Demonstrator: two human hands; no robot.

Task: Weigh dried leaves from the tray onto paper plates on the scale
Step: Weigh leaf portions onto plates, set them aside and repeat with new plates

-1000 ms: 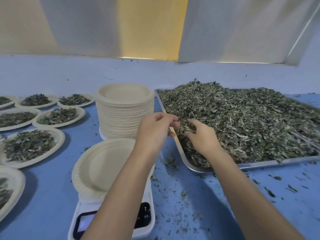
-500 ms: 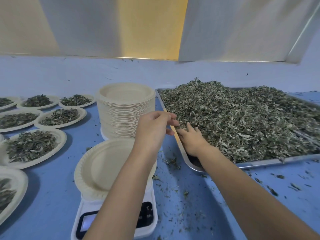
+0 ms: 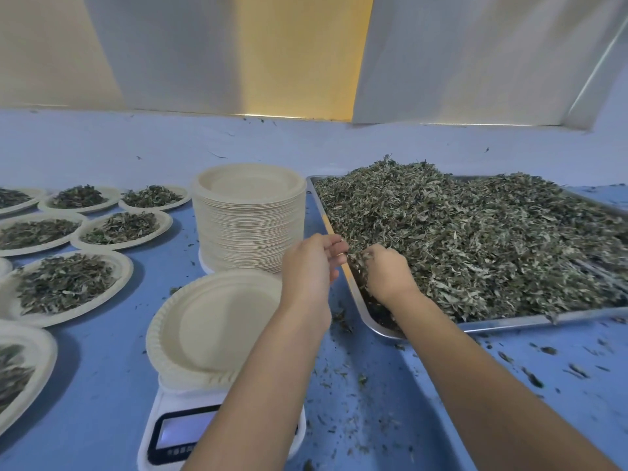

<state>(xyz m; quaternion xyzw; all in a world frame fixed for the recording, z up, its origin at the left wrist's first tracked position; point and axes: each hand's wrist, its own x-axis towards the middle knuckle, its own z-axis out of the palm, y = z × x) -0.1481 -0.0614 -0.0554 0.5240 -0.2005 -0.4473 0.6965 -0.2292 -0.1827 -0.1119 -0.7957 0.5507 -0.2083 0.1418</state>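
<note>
Where the dried leaves (image 3: pixel 475 246) lie: heaped in the metal tray (image 3: pixel 509 322) at the right of the table (image 3: pixel 102 385), with crumbs scattered on the blue top in front of it.
Right hand (image 3: pixel 387 277): dug into the heap at the tray's near left corner, fingers (image 3: pixel 372 258) curled round a clump of leaves.
Left hand (image 3: pixel 307 266): above the tray's left rim, just beside the right hand. Its fingers are bent and the tips blurred, so whether they pinch any leaves I cannot tell.
Paper plate (image 3: pixel 210 321): sits on the scale (image 3: pixel 170 433), cream inside showing.
Scale: white, at the near edge, display partly hidden by the left forearm (image 3: pixel 265 385).
Plate stack (image 3: pixel 248 226): tall, just left of the tray.
Filled plates (image 3: pixel 68 283): several at the left, each carrying leaves.
</note>
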